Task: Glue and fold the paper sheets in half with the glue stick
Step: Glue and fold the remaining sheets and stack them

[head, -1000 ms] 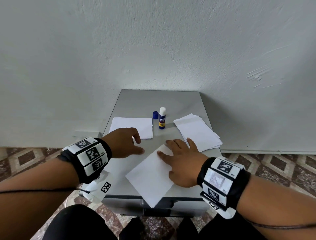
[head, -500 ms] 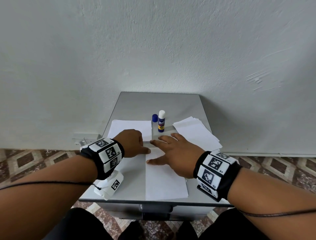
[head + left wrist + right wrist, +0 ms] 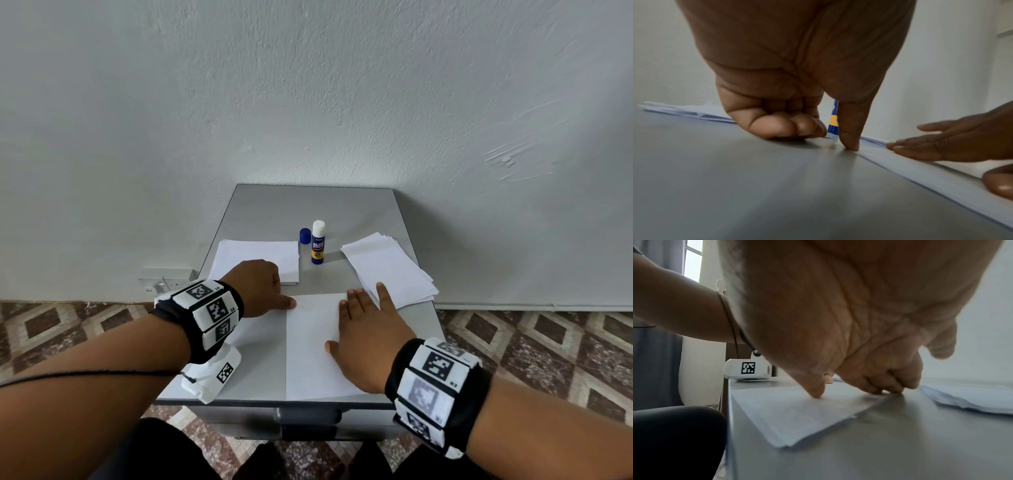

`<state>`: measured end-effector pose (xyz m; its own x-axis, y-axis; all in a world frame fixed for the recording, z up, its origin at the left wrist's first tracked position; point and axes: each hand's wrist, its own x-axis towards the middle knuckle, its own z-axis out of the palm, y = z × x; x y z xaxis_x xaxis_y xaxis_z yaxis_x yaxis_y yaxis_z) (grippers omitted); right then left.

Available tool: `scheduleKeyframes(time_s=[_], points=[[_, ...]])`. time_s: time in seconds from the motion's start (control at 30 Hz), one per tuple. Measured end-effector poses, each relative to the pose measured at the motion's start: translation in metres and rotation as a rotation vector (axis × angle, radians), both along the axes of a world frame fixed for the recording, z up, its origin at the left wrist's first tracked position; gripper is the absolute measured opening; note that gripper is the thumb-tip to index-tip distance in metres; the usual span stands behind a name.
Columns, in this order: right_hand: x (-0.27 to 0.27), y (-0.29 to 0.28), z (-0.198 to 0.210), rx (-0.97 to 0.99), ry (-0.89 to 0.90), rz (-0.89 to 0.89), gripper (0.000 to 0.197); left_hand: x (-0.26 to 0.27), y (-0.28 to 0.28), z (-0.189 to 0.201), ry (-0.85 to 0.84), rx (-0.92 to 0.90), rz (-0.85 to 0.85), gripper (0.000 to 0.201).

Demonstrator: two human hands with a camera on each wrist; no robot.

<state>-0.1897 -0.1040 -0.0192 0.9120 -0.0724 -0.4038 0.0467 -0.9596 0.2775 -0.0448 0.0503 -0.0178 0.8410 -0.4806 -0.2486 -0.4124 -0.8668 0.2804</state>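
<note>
One folded sheet [image 3: 313,342] is pressed flat by the open right hand [image 3: 368,337] and the left hand [image 3: 262,286], its fingers curled and only the thumb pressing; beyond it, beside the uncapped glue stick [image 3: 318,244], an unfolded stack [image 3: 387,270] is left.

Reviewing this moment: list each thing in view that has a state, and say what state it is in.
glue stick: upright, uncapped
blue cap: off, beside the stick
folded sheet: flat, pressed by both hands
left hand: fingers curled, thumb on the sheet's left edge
right hand: flat on the sheet

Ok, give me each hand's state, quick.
Left hand: fingers curled, holding nothing, thumb pressing the folded sheet.
Right hand: open, flat on the sheet.
</note>
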Motion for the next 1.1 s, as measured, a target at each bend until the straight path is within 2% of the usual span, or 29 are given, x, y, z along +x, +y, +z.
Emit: scheduleKeyframes(time_s=[0.13,0.33,0.43,0.53,0.63,0.73,0.8,0.9,1.1], points=[[-0.003,0.013,0.003,0.096,-0.111,0.061,0.07,-0.002,0.0,0.004,-0.001,0.039,-0.028,0.033],[0.015,-0.005,0.013,0.177,0.07,0.258,0.065,-0.001,0.01,0.013,-0.013,0.023,0.006,0.033],[0.025,-0.007,0.014,0.183,0.142,0.359,0.076,0.0,0.01,0.015,-0.014,0.014,0.026,0.033],[0.03,-0.007,0.016,0.158,0.112,0.46,0.085,0.002,0.008,0.014,0.001,0.025,0.032,0.034],[0.03,-0.008,0.018,0.123,0.015,0.508,0.083,0.0,0.007,0.01,0.01,0.085,0.006,0.035],[0.022,0.001,0.011,0.195,-0.054,0.443,0.072,0.0,0.009,0.006,-0.003,0.091,-0.01,0.035],[0.016,0.008,0.004,0.277,-0.023,0.341,0.067,0.001,0.01,0.005,-0.007,0.081,-0.014,0.035],[0.01,0.008,-0.001,0.224,0.088,0.199,0.073,0.003,0.012,0.003,-0.002,0.067,-0.012,0.036],[-0.009,-0.006,0.001,0.139,0.112,0.047,0.078,0.004,0.016,-0.002,0.005,0.026,-0.021,0.036]])
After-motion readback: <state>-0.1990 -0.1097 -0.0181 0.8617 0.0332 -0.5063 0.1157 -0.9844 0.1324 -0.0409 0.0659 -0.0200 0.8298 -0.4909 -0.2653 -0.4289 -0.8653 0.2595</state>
